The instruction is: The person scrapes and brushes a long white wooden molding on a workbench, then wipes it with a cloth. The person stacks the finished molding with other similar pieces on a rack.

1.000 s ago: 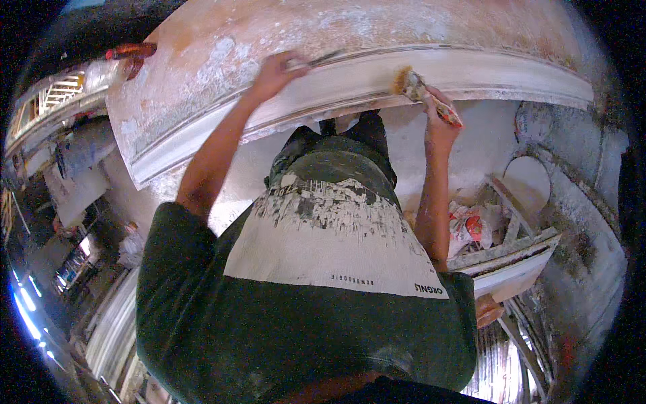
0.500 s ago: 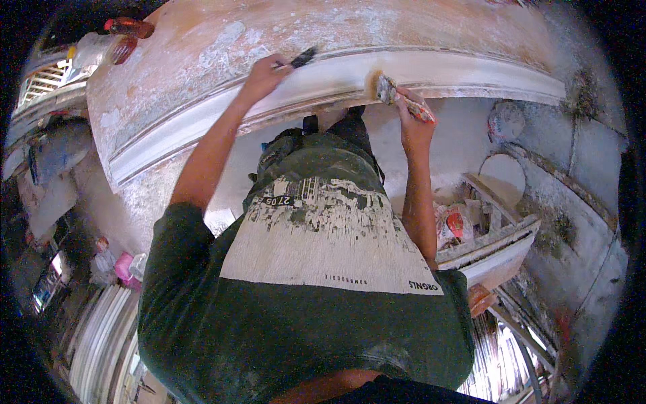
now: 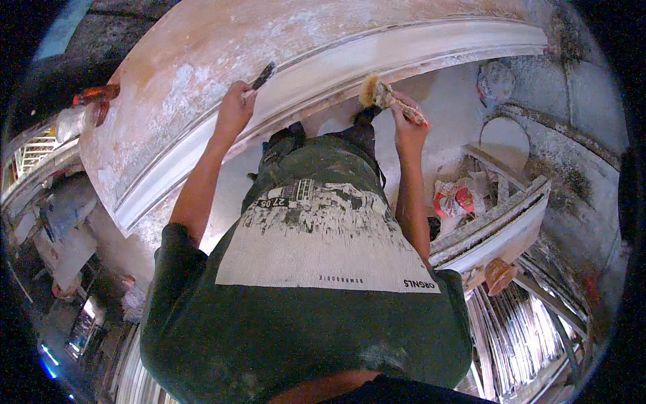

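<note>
My right hand (image 3: 408, 126) is closed around the handle of a paintbrush (image 3: 379, 93) with pale tan bristles and a splattered handle. The bristles are just off the near edge of a long white moulding (image 3: 323, 67). My left hand (image 3: 234, 111), fingers pinched together, grips a small dark flat tool (image 3: 264, 75); whether it is a scraper or a brush is unclear. That hand is over the moulding's far edge, left of the middle. The moulding lies along the near side of a worn, white-smeared tabletop (image 3: 195, 60).
A reddish-brown bottle (image 3: 96, 94) lies at the table's far left. To my right is a wooden frame or stand (image 3: 494, 229) with a red-and-white bag (image 3: 454, 200) beside it. A white tub (image 3: 496, 82) sits near the wall. Long strips (image 3: 511, 337) are stacked behind on the right.
The brush has come off the moulding's face toward its near edge, bristles now clear. My left hand with the dark tool has shifted left and nearer. The whole view has also turned.
</note>
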